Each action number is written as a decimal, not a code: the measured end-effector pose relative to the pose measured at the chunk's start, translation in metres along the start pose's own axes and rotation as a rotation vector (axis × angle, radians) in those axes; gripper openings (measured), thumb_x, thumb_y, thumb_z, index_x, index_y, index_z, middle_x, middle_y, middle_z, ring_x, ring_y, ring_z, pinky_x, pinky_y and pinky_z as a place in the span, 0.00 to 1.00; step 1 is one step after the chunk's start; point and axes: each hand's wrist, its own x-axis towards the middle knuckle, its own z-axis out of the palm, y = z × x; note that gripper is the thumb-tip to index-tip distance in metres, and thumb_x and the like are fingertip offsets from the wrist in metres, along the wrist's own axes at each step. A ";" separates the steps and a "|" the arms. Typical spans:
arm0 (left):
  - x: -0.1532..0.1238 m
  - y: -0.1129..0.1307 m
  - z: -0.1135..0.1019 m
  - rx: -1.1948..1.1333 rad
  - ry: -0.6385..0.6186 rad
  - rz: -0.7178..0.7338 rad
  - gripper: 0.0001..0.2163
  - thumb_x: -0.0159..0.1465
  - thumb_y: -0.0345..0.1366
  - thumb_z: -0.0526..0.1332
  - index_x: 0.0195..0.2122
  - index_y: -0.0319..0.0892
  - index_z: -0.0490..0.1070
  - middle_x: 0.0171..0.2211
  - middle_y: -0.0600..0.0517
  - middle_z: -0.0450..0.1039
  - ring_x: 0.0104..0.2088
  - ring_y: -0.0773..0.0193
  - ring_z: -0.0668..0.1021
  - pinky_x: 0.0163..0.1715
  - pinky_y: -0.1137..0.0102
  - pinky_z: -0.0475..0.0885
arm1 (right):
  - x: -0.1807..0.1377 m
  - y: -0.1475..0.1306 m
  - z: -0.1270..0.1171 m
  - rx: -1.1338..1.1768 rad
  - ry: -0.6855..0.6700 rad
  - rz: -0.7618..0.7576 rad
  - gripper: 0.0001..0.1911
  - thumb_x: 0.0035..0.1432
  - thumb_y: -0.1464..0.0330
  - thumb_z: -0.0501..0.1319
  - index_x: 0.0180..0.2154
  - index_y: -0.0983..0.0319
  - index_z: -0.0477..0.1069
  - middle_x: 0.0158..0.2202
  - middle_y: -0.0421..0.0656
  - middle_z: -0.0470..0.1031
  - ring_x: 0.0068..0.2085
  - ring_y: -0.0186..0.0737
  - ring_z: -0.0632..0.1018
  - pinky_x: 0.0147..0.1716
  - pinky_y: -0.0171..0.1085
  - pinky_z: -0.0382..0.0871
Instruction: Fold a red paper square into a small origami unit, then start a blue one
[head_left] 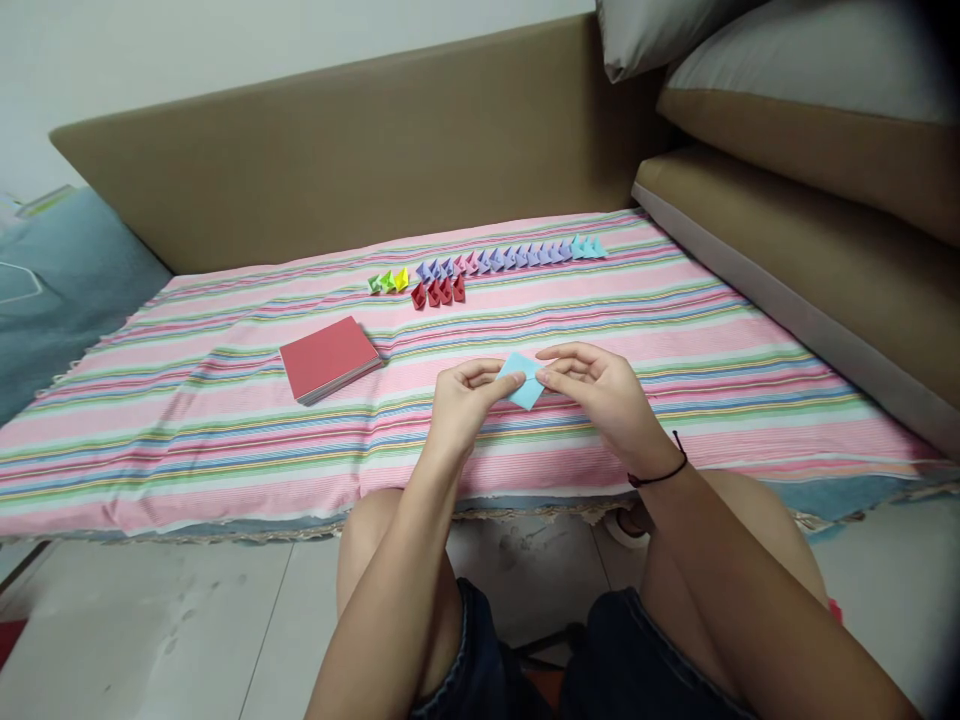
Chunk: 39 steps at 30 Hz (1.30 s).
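Note:
A small folded square of light blue paper point(523, 372) is held up between both hands, turned so its corners point up and down. My left hand point(474, 392) pinches its left side, with the thumb lying on the front face. On the other side, the thumb and fingers of my right hand point(589, 380) close on the paper's right corner. Beyond the hands, small folded paper pieces stand in a long row: purple ones point(520, 257), light blue ones point(587, 247), and green and yellow ones point(388, 281). Several dark red pieces point(439, 292) form a shorter row in front.
A stack of red square paper point(330, 357) lies to the left on the striped cloth point(225, 430). Behind rises a brown backrest point(360, 150). Large cushions point(795, 270) are piled at the right, and a blue-grey cushion point(82, 270) sits at the far left.

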 end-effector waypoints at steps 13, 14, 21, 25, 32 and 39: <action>-0.003 0.006 -0.004 0.286 -0.177 0.009 0.11 0.50 0.40 0.67 0.22 0.37 0.72 0.15 0.56 0.64 0.18 0.73 0.64 0.18 0.75 0.56 | 0.000 -0.006 -0.006 -0.123 -0.178 0.072 0.23 0.45 0.63 0.69 0.44 0.63 0.72 0.28 0.40 0.74 0.31 0.37 0.75 0.33 0.38 0.70; -0.002 0.005 -0.004 0.280 -0.165 0.020 0.11 0.49 0.40 0.67 0.21 0.37 0.72 0.16 0.56 0.64 0.18 0.73 0.64 0.19 0.74 0.57 | 0.000 -0.005 -0.005 -0.118 -0.175 0.070 0.22 0.46 0.62 0.68 0.43 0.62 0.72 0.29 0.40 0.74 0.31 0.37 0.75 0.33 0.37 0.69; 0.002 0.000 -0.004 0.137 -0.168 -0.024 0.13 0.52 0.45 0.65 0.22 0.38 0.75 0.21 0.53 0.70 0.25 0.68 0.70 0.29 0.71 0.66 | 0.001 -0.002 -0.004 -0.109 -0.100 0.043 0.14 0.45 0.64 0.68 0.35 0.63 0.72 0.26 0.39 0.73 0.30 0.35 0.74 0.32 0.36 0.68; 0.005 -0.005 -0.003 0.196 -0.114 0.011 0.14 0.52 0.45 0.65 0.20 0.38 0.74 0.18 0.54 0.68 0.23 0.68 0.69 0.27 0.72 0.65 | 0.001 0.001 -0.001 -0.079 -0.122 0.094 0.16 0.45 0.64 0.68 0.37 0.62 0.72 0.28 0.40 0.74 0.30 0.35 0.75 0.31 0.35 0.69; 0.003 -0.005 0.000 0.088 -0.099 -0.018 0.12 0.47 0.39 0.70 0.29 0.37 0.76 0.25 0.52 0.75 0.27 0.67 0.75 0.31 0.72 0.70 | 0.001 0.008 0.002 -0.070 -0.001 0.061 0.16 0.43 0.63 0.69 0.36 0.63 0.73 0.26 0.41 0.75 0.27 0.36 0.75 0.27 0.35 0.69; 0.002 -0.006 0.004 0.145 -0.062 -0.004 0.11 0.42 0.29 0.70 0.27 0.36 0.72 0.23 0.53 0.75 0.24 0.69 0.76 0.27 0.75 0.71 | 0.002 0.012 0.008 -0.094 -0.037 0.037 0.12 0.46 0.64 0.66 0.33 0.64 0.74 0.30 0.42 0.75 0.28 0.35 0.74 0.25 0.34 0.66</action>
